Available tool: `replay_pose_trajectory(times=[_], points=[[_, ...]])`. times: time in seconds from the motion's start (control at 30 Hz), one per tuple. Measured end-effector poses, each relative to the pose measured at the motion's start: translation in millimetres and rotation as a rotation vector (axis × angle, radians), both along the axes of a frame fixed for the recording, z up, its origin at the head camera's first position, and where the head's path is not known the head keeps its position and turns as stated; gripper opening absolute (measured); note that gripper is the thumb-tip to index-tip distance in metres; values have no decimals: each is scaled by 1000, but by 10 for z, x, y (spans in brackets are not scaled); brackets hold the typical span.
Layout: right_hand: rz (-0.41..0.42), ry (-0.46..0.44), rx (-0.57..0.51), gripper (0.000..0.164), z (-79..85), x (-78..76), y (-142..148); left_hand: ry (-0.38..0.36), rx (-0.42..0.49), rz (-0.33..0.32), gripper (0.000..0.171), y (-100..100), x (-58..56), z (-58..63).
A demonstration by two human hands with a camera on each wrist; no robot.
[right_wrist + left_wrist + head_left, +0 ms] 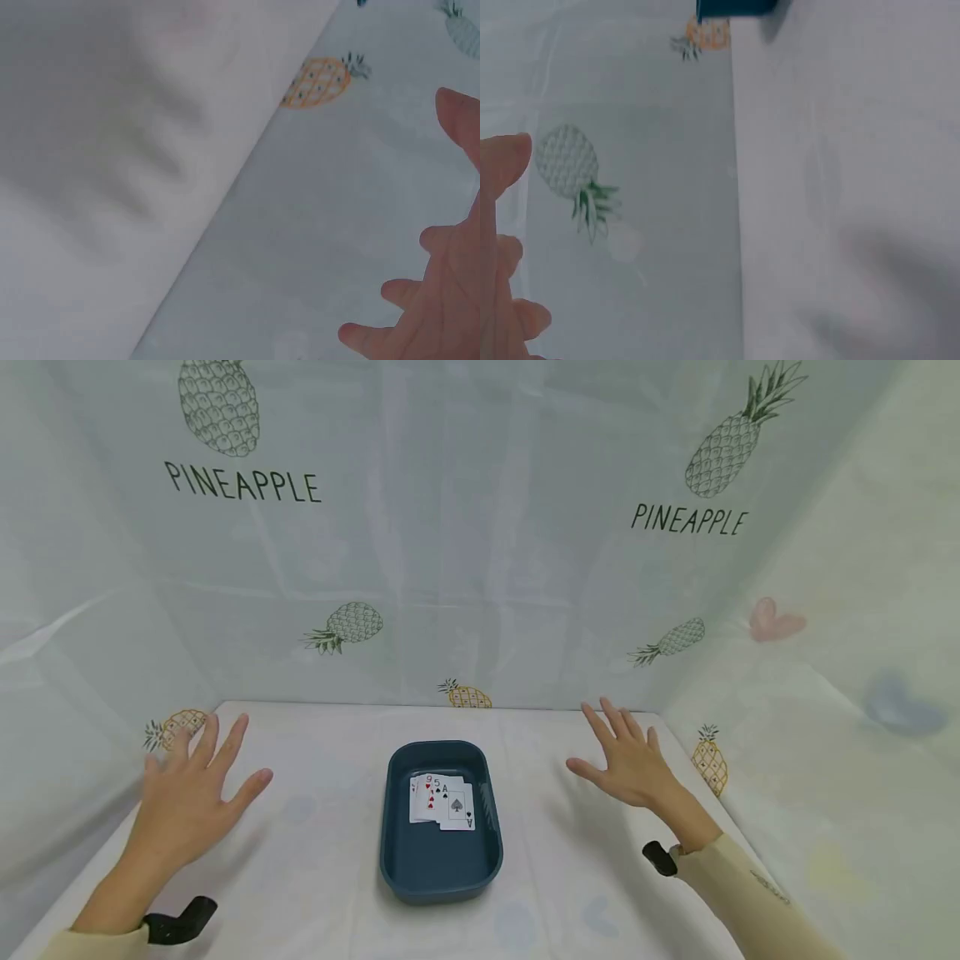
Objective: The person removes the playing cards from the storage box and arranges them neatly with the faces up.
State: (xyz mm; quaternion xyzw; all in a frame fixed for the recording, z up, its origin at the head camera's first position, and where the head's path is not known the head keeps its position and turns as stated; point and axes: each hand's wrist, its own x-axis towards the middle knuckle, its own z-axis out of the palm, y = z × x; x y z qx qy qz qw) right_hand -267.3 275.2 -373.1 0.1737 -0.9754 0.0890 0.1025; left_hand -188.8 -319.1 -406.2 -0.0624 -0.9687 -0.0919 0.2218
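Note:
A dark blue rectangular tray (441,870) stands on the white-covered table between the two hands. Inside it, toward the far end, lie several overlapping playing cards (456,810), face up, with an ace of spades on top. To the left of the tray, the left hand (187,802) is held above the table with fingers spread and nothing in it. On the other side, the right hand (630,764) hovers with its fingers spread too, holding nothing. A corner of the tray (735,7) shows at the top of the left wrist view.
A pale curtain (465,543) printed with pineapples hangs behind the table, and similar cloth (825,710) covers the right side. The table's white cover (315,860) carries faint pastel prints. Each wrist wears a black strap device (180,922).

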Motion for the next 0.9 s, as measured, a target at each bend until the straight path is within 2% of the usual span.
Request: replay_pose_trajectory(times=[0.1, 0.23, 0.5, 0.7, 0.8, 0.9], points=[[55, 1, -7, 94, 35, -12, -173, -36, 84, -50, 95, 177, 31, -30], [123, -10, -39, 93, 14, -43, -408, -134, 206, -97, 97, 452, 85, -63], [222, -153, -111, 91, 23, -80, -872, -315, 496, -194, 97, 975, 158, -142], [339, -230, -181, 90, 1, -144, -1097, -489, 753, -202, 97, 1335, 212, -245], [387, -275, -192, 89, -22, -178, -1211, -552, 829, -184, 99, 1481, 247, -313], [425, -312, -195, 88, -44, -203, -1320, -571, 880, -178, 100, 1596, 268, -383]])
